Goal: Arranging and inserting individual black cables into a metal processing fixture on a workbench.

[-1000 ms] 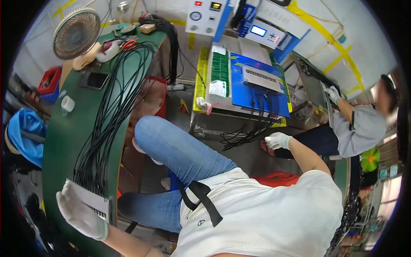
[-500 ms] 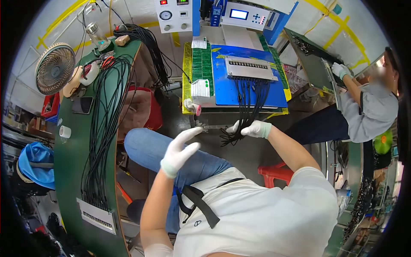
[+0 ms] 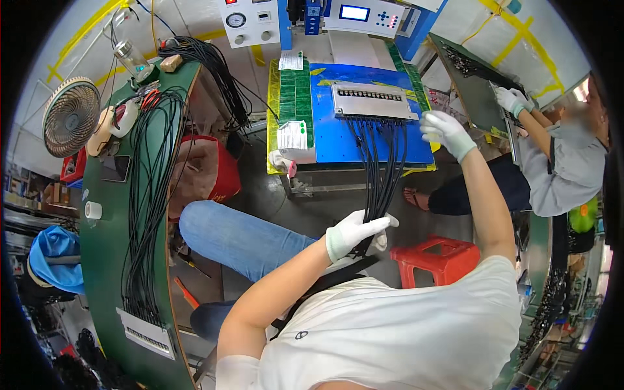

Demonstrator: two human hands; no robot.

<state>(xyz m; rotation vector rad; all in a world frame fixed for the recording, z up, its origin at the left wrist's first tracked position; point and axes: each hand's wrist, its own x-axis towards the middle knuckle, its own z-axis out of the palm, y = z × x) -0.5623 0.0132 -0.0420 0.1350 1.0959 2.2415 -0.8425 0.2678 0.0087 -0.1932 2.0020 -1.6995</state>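
From the head view, I see the blue board (image 3: 330, 143) showing its own surface left of and in front of the metal fixture (image 3: 374, 111), whose right end sits near the board's right edge. Black cables (image 3: 376, 172) drop over the board's front edge, where the left hand (image 3: 359, 234) has its fingers wrapped round them. At the board's right edge, the right hand (image 3: 450, 134) has fingers loosely parted. Floor (image 3: 261, 205) opens between the board and the green tabletop (image 3: 97, 260) to its left. I count two fixtures, the second fixture (image 3: 144, 335) on that tabletop, and one red stool (image 3: 437, 261) in front of the board, rightward.
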